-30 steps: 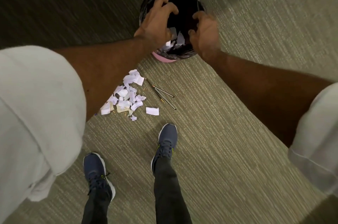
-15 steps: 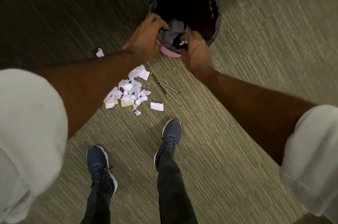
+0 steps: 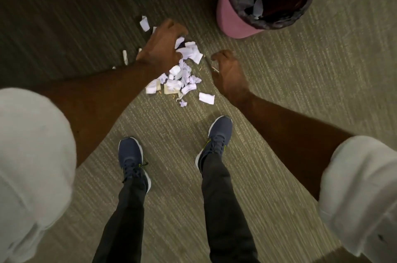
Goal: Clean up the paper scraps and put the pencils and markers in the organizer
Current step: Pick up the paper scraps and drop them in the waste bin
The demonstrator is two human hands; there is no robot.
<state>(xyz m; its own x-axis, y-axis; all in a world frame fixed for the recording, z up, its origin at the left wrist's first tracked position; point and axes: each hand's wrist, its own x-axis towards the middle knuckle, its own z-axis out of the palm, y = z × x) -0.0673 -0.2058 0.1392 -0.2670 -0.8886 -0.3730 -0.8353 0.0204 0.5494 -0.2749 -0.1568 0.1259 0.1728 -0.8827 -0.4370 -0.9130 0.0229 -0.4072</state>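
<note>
Both hands have left the bin (image 3: 233, 21) and dropped back to the carpet, and a few scraps now lie in the bin's black liner. The left hand (image 3: 162, 46) curls its fingers round the top of the paper scraps (image 3: 179, 79) heaped ahead of the shoes, while the right hand (image 3: 228, 74) - loosely curled, holding nothing - hovers beside the heap, mostly hiding the pencils (image 3: 214, 68). One load seems dumped and a second begun; stray scraps (image 3: 144, 23) lie further left, and no organizer shows.

Ribbed carpet (image 3: 300, 95) bears a heap of paper scraps (image 3: 176, 84), a stray scrap (image 3: 144, 23) beyond, and a pink bin (image 3: 229, 17).
</note>
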